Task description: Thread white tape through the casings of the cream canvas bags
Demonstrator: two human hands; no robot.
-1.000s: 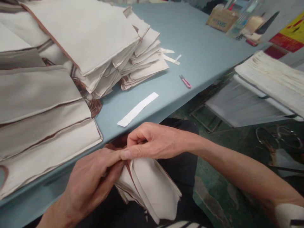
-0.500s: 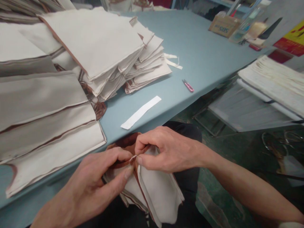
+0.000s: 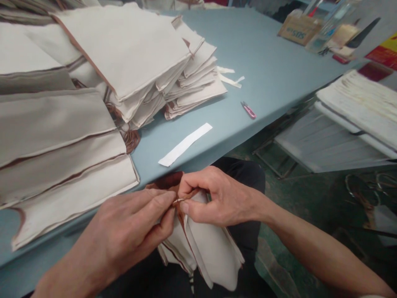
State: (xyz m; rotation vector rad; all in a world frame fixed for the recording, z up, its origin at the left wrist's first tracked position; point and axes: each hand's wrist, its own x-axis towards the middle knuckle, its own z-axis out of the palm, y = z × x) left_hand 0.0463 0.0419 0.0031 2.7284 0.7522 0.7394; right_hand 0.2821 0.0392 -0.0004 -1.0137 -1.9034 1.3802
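A cream cloth piece with brown edging (image 3: 214, 248) hangs over my lap at the table's front edge. My left hand (image 3: 139, 219) pinches its gathered brown upper edge from the left, fingers pressed together. From the right, my right hand (image 3: 214, 196) pinches the same edge between thumb and bent forefinger. The fingertips of both hands nearly meet at a small, pale, cord-like bit, too small to make out clearly. Just beyond the hands, a white strip (image 3: 186, 144) lies flat on the blue-green table (image 3: 251, 54).
Stacked cream cloth pieces (image 3: 124, 49) and more folded ones (image 3: 56, 145) cover the table's left. Pink thread snips (image 3: 248, 110) lie right of the stack. A cardboard box (image 3: 299, 29) stands at the back. A rack with pale cloth (image 3: 362, 103) is at the right.
My left hand has shifted its hold, its fingers now closer together over the brown edge. My right hand keeps its pinch. The view has moved slightly.
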